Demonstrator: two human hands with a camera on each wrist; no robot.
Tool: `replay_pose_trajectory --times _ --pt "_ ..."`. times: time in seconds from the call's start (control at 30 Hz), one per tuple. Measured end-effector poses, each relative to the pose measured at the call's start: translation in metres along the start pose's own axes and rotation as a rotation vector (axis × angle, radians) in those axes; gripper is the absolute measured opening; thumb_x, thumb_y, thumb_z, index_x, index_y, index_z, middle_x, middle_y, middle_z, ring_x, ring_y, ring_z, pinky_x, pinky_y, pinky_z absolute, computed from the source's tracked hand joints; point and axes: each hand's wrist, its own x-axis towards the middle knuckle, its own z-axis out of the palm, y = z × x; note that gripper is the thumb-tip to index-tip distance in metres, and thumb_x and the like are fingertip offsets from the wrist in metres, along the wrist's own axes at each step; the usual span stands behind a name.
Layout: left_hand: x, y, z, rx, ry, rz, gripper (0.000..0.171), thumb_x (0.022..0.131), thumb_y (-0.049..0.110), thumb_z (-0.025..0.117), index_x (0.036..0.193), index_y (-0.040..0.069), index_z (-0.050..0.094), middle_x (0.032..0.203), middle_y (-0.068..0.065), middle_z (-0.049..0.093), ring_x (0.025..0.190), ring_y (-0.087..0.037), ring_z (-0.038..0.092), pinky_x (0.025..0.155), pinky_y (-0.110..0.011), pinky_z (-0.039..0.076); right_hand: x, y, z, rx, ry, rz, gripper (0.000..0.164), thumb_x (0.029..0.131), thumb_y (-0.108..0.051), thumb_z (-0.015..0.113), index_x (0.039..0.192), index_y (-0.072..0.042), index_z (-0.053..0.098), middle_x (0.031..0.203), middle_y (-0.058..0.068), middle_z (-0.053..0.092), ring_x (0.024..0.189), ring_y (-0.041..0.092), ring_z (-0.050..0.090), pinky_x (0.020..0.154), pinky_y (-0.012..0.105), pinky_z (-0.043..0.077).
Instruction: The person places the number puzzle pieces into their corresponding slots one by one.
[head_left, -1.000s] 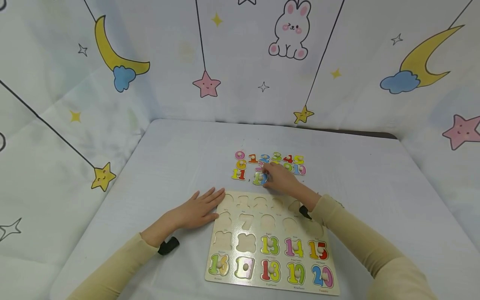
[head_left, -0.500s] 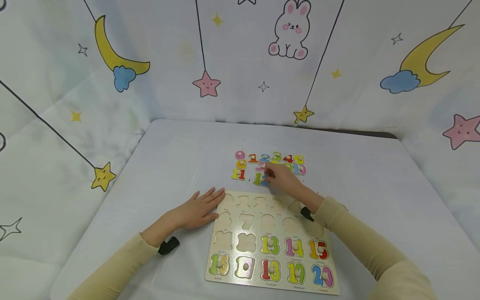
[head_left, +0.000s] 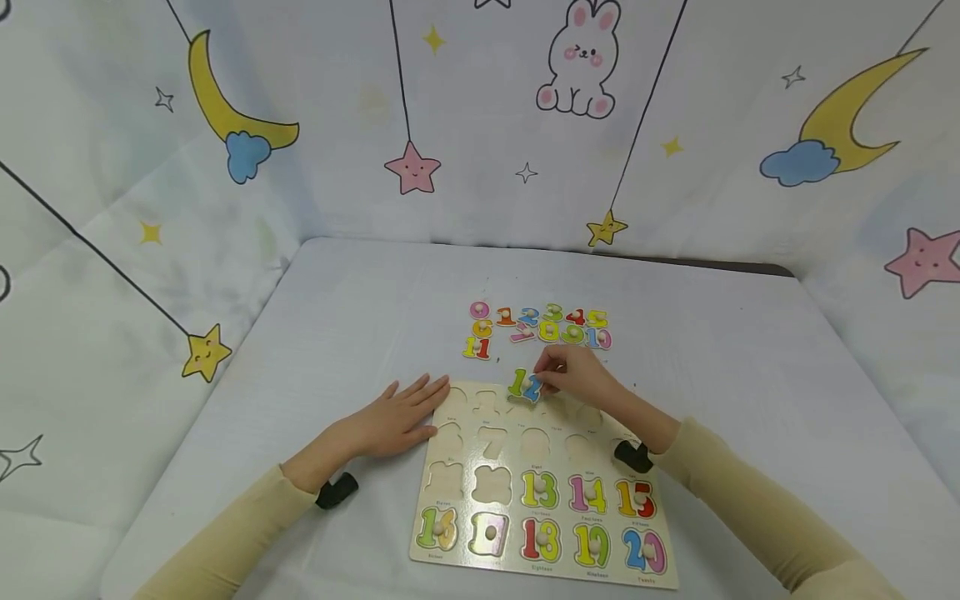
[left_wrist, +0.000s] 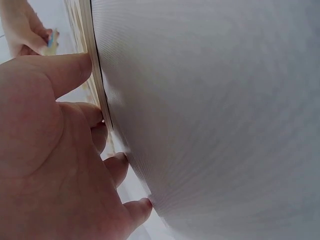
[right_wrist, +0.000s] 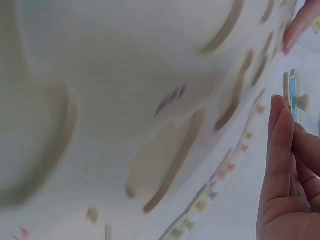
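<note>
One left hand [head_left: 393, 423] lies by the left side of the wooden number board [head_left: 515, 458], fingers straight and spread, gripping nothing, the thumb against the board's edge. Next I see the 16 piece [head_left: 437, 528] set in the board's near left corner. A little further right, beyond the board's far edge, the 11 piece [head_left: 477, 348], 6 piece [head_left: 482, 329] and 0 piece [head_left: 479, 311] lie one behind another. The 17 piece [head_left: 491, 534] sits in the board's near row. Then comes the 7 piece [head_left: 522, 332], lying askew past the far edge, and the 12 piece [head_left: 525, 387], at that far edge; I cannot tell whether it touches the wood. The right hand [head_left: 581, 375] has a narrow pinch on its right side, thumb and fingertips together. Below that hand, the 14 piece [head_left: 588, 495] and 19 piece [head_left: 593, 547] sit in the board, with the 15 piece [head_left: 637, 500] and 20 piece [head_left: 646, 552] along its right side.
</note>
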Motion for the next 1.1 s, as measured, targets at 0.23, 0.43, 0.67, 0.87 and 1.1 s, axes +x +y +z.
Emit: replay_pose_trajectory --times 0.23,0.43,0.67,0.87,1.1 --pt "-0.001 -0.003 0.001 -0.006 0.004 -0.001 0.063 0.099 0.031 0.047 0.150 0.006 0.019 0.154 -0.008 0.014 0.139 -0.031 0.009 0.103 -0.062 0.010 -0.026 -0.018 0.019 0.095 -0.140 -0.005 0.006 0.088 -0.004 0.065 0.083 -0.002 0.063 0.072 0.004 0.062 0.064 0.020 0.065 0.059 0.032 0.054" --pt "-0.001 -0.004 0.001 -0.008 -0.001 -0.009 0.063 0.099 0.032 0.047 0.150 0.006 0.019 0.154 -0.008 0.014 0.139 -0.030 0.009 0.103 -0.061 0.010 -0.042 -0.027 0.042 0.070 -0.219 -0.038 0.008 0.086 -0.002 0.066 0.080 -0.005 0.063 0.068 0.000 0.061 0.060 0.016 0.064 0.057 0.028 0.053" --pt "-0.001 -0.004 0.001 -0.016 -0.002 0.000 0.063 0.099 0.031 0.047 0.149 0.005 0.020 0.154 -0.009 0.014 0.139 -0.031 0.009 0.103 -0.062 0.010 -0.047 -0.034 0.060 0.021 -0.272 -0.028 0.012 0.085 -0.003 0.068 0.076 -0.009 0.062 0.065 -0.001 0.059 0.057 0.015 0.062 0.053 0.026 0.051" --pt "-0.001 -0.005 0.002 0.004 -0.006 0.003 0.064 0.099 0.033 0.047 0.150 0.006 0.019 0.154 -0.008 0.014 0.139 -0.030 0.009 0.103 -0.061 0.011 -0.049 -0.037 0.064 0.012 -0.292 -0.016 0.013 0.085 -0.003 0.068 0.076 -0.010 0.062 0.064 -0.001 0.060 0.056 0.014 0.062 0.053 0.026 0.051" --pt "0.001 -0.006 0.001 0.013 -0.004 0.005 0.064 0.099 0.034 0.047 0.150 0.007 0.019 0.154 -0.007 0.013 0.139 -0.030 0.009 0.103 -0.061 0.012 -0.055 -0.041 0.066 0.022 -0.313 -0.032 0.012 0.085 -0.002 0.068 0.077 -0.008 0.062 0.065 -0.002 0.059 0.056 0.013 0.062 0.053 0.026 0.051"
